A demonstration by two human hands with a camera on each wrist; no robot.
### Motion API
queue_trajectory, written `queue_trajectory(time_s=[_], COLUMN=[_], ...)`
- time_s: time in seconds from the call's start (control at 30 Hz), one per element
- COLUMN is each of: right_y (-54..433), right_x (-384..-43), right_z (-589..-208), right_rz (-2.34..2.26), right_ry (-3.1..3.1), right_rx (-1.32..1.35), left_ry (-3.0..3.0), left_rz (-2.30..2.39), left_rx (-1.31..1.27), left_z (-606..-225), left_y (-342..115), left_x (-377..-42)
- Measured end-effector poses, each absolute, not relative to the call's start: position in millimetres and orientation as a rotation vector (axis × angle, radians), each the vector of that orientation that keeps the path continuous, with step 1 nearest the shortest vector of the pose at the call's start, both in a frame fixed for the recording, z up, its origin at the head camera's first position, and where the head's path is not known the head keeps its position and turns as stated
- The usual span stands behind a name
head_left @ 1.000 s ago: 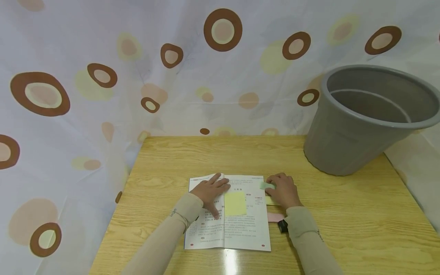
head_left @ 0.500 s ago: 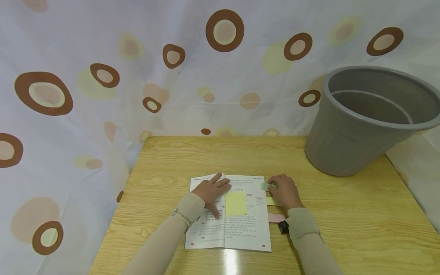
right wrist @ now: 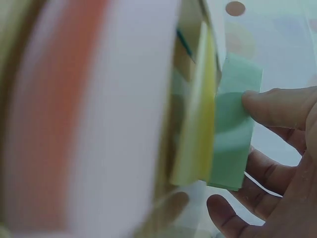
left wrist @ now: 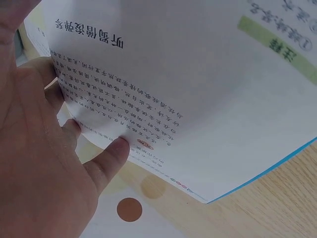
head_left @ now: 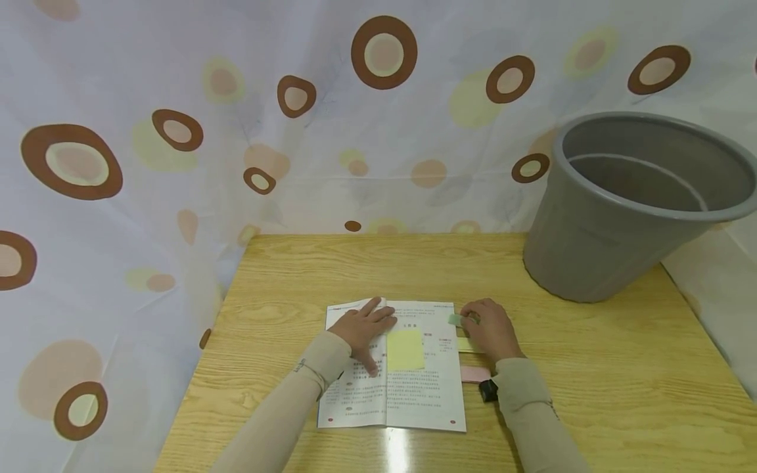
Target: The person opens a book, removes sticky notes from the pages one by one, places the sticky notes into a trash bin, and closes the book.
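Observation:
An open book (head_left: 420,401) with printed pages lies on the wooden table. My left hand (head_left: 361,332) rests across its left page and spine, fingers spread and mostly straight; the left wrist view shows the page (left wrist: 208,114) against the fingertips. A square yellow sticky note (head_left: 405,350) is on the right page beside that hand. At the upper right edge of the book, my right hand (head_left: 492,328) pinches a green paper strip (right wrist: 235,119) between thumb and fingers. Below it, a yellow strip (head_left: 467,345) and a pink strip (head_left: 475,374) stick out past the page edge.
A large grey bin (head_left: 597,243) stands at the back right of the table (head_left: 355,263). Behind the table hangs a patterned curtain (head_left: 331,144). A small black object (head_left: 488,390) is at the right wrist, close to the pink strip.
The right hand's fingertips have shifted slightly over the green strip, covering a bit more of it. The left hand keeps its place on the book.

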State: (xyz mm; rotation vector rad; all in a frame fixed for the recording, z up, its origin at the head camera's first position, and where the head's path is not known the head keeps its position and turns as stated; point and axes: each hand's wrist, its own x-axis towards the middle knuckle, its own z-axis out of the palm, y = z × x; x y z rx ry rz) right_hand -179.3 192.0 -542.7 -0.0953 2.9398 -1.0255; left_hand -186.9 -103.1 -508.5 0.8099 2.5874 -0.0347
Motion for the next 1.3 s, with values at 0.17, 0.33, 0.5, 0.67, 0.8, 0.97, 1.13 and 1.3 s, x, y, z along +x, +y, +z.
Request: queue_trajectory(time_s=[0.17,0.33,0.5,0.67,0.8,0.97,1.13,1.3], right_y=[199.0,203.2,202.9,204.5,205.3,206.8,212.5,222.5], right_x=[-179.0,-175.3,-173.4,-172.2,-168.8,-163.5,-157.0,-153.7], right_z=[-535.5,-523.7,-507.1,-488.4,-469.3,-440.6,-409.1,-377.1], right_rz=[-1.095,-1.158,-1.157,-1.142,-1.197,-1.274,-1.342,-1.395], right_ry=[2.918,2.913,2.993,3.071,3.13,3.259,3.409,3.54], right_rx=[-0.081,-0.108,-0.166,-0.223,-0.282,-0.341,-0.45,-0.531], left_ry=[2.589,2.593,2.595,2.601,2.603,2.599,2.588,2.588], left_rz=[-0.035,-0.02,-0.023,-0.023,-0.016,-0.005,0.019,0.007], left_rx=[0.811,0.818,0.82,0.817,0.815,0.809,0.819,0.832], left_z=[-506.3,-503.2,-502.6,-504.5,-505.7,-505.7,-502.3,-501.3], left_y=[-102.5,-102.2,-102.7,-103.6,-104.8,-105.3,-104.1,-103.2], left_x=[-186.3,-184.7,-185.1,-186.4,-186.4,-185.3,-183.2,-183.1])
